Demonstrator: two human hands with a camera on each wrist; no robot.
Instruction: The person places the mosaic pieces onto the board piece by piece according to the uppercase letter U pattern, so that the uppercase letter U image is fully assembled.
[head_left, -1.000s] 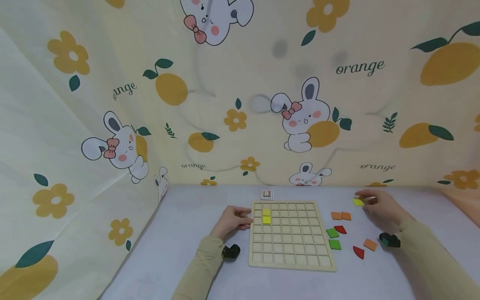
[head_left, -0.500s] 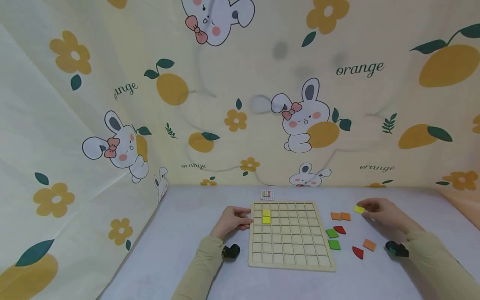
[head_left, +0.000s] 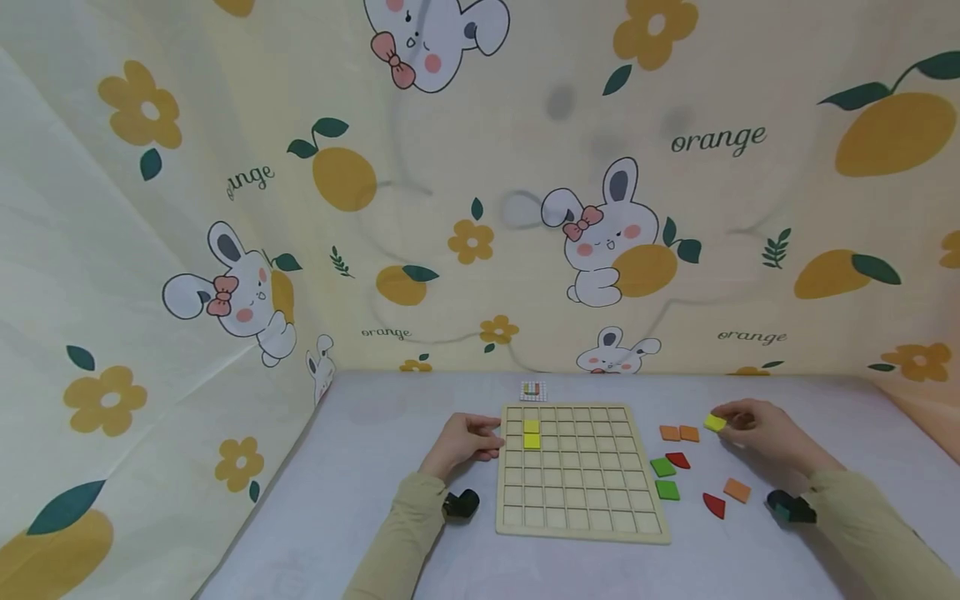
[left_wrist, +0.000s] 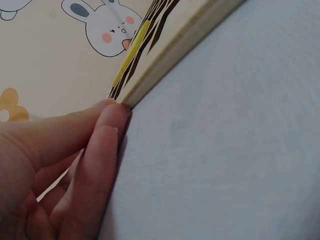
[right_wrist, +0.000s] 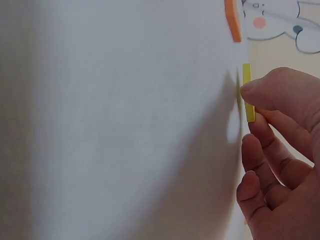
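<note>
In the head view, a pale wooden grid board (head_left: 585,492) lies on the table, with two yellow square tiles (head_left: 532,441) one above the other in its upper left cells. My left hand (head_left: 463,437) holds the board's left edge; the left wrist view shows fingertips (left_wrist: 114,112) at the board's rim. To the right of the board, my right hand (head_left: 765,425) pinches a yellow square tile (head_left: 715,422) between thumb and finger. In the right wrist view this tile (right_wrist: 248,107) is seen edge-on, slightly off the white surface, with its shadow beside it.
Right of the board lie orange square tiles (head_left: 689,433), another orange tile (head_left: 737,490), two green tiles (head_left: 667,490) and two red quarter-round tiles (head_left: 714,505). A small printed pattern card (head_left: 533,391) sits behind the board. A patterned curtain (head_left: 525,167) hangs at the back.
My right hand has brought the yellow tile toward me, then slightly left toward the orange tiles. The left hand stays at the board's edge.
</note>
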